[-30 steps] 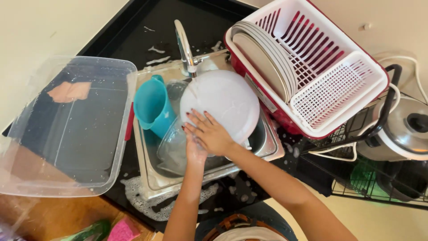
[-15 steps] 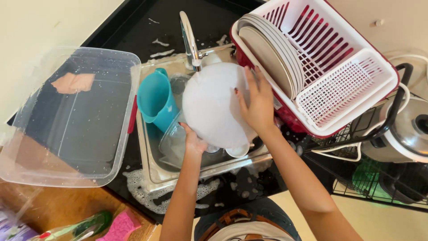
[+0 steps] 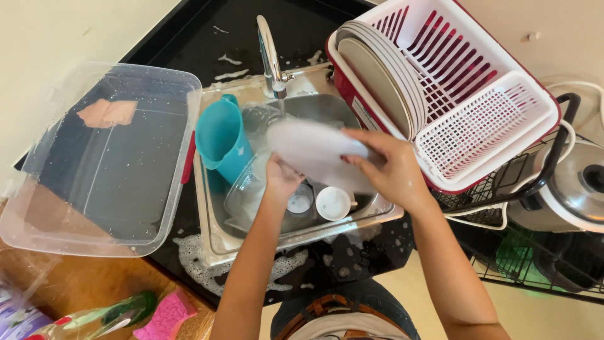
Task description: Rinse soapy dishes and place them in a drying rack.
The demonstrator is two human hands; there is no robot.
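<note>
Over the sink: a person holds a white plate (image 3: pixel 318 151) with both hands, tilted and motion-blurred, under the tap (image 3: pixel 270 53).
Right hand (image 3: pixel 393 170): fingers curled over the plate's right edge, gripping it.
Left hand (image 3: pixel 282 177): closed on the plate's lower left side from beneath.
Sink (image 3: pixel 352 220): holds a teal jug (image 3: pixel 221 141), a clear container (image 3: pixel 248 195) and a small white cup (image 3: pixel 333 203).
Right of sink: red-and-white dish rack (image 3: pixel 478 107) with upright plates (image 3: pixel 384 79).
Left of sink: clear plastic bin (image 3: pixel 100 157).
</note>
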